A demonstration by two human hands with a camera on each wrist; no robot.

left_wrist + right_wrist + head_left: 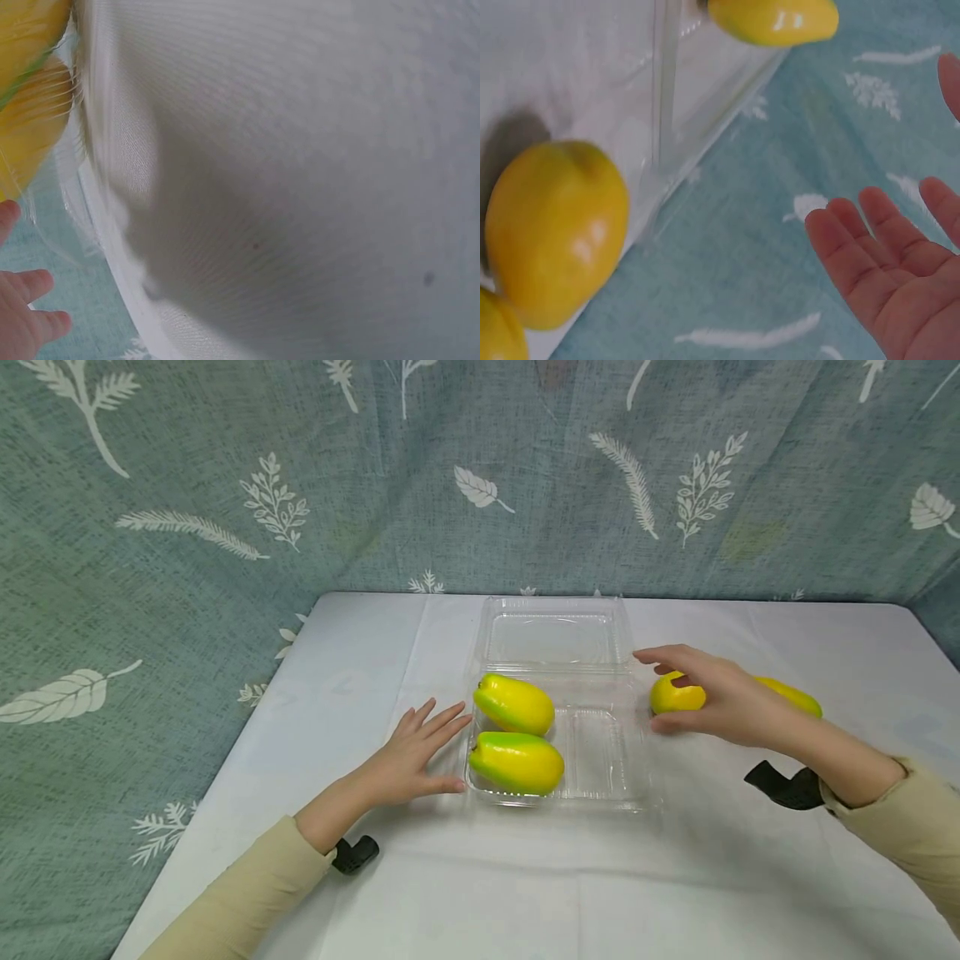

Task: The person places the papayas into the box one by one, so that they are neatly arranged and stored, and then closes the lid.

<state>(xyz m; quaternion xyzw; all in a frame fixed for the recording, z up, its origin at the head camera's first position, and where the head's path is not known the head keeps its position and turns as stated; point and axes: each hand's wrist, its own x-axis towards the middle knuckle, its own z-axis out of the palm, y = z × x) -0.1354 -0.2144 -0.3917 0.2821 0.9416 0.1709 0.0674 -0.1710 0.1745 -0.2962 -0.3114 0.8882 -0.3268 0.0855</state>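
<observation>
Two yellow fruits with green ends, papaya-like in shape, lie side by side in the left half of an open clear plastic clamshell box (600, 760): a far fruit (517, 703) and a near fruit (519, 763). My left hand (412, 760) spreads its fingers at the box's left side; whether the fingertips touch it I cannot tell. Over the table to the right of the box, my right hand (708, 693) has thumb and fingers apart. It partly hides a yellow fruit (675, 693); another fruit (791, 696) shows behind the wrist. In the right wrist view, the hand stands apart from the nearer fruit (555, 232).
The box's hinged lid (555, 639) lies back flat, away from me. A white cloth covers the table (480, 893). Behind and to the left hangs a blue-green curtain (420, 493) with white leaf prints. Black straps (783, 785) sit at the wrists.
</observation>
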